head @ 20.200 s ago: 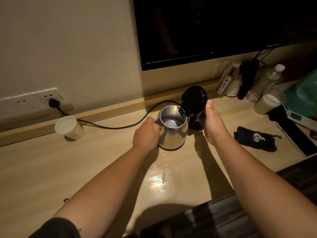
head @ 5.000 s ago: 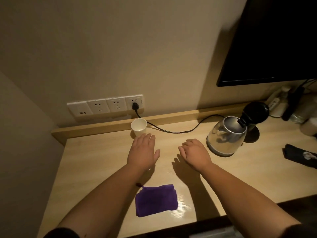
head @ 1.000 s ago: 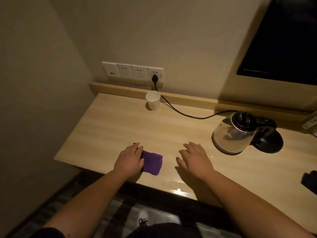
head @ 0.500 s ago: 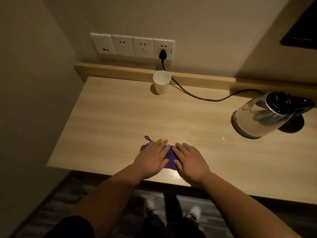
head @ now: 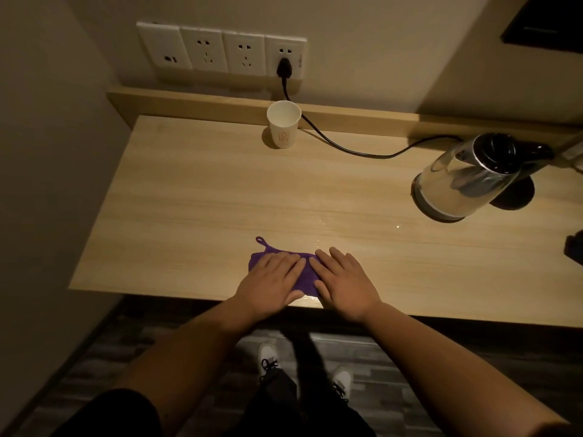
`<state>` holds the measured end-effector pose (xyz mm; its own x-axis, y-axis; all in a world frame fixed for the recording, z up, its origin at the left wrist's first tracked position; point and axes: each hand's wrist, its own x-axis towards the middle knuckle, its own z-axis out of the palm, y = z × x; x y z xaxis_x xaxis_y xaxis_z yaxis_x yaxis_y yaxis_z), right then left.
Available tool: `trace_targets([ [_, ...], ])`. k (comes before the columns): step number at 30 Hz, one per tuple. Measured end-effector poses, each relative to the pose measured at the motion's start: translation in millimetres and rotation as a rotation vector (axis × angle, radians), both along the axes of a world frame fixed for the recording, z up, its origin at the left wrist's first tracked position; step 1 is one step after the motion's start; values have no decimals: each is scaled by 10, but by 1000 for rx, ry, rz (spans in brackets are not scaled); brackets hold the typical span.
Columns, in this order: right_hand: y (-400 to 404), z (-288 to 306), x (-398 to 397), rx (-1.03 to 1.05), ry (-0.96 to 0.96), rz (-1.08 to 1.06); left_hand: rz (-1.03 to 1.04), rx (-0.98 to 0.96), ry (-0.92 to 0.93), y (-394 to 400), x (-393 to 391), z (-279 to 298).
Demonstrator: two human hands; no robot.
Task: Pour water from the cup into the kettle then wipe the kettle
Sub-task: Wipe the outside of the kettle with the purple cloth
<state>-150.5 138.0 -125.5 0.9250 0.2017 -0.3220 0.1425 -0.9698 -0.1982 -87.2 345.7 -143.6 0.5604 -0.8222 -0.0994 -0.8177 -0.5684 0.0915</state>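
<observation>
A purple cloth point(head: 304, 274) with a small loop lies near the front edge of the wooden desk point(head: 195, 197). My left hand point(head: 271, 280) and my right hand point(head: 344, 280) both rest flat on it, fingers spread, hiding most of it. The steel kettle point(head: 467, 181) with its black lid down stands at the far right, off its black base point(head: 517, 197). A white paper cup point(head: 283, 124) stands upright at the back of the desk, below the wall sockets.
A black power cord point(head: 347, 146) runs from the plugged wall socket point(head: 285, 63) past the cup to the kettle base. A dark object point(head: 574, 249) sits at the right edge. A wall borders the desk on the left. My shoes show on the floor below.
My right hand has come over onto the cloth beside my left hand, and both now lie flat on it. The kettle lid, open five seconds ago, is down. The view tilted downward.
</observation>
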Motion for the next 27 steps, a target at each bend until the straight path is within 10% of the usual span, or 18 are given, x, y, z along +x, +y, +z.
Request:
trace_targets([
  [10, -100, 257, -184, 41, 82, -21, 57, 94, 141, -86, -180, 337],
  [27, -1402, 1434, 14, 205, -426, -1023, 391, -471, 405, -981, 537, 1224],
])
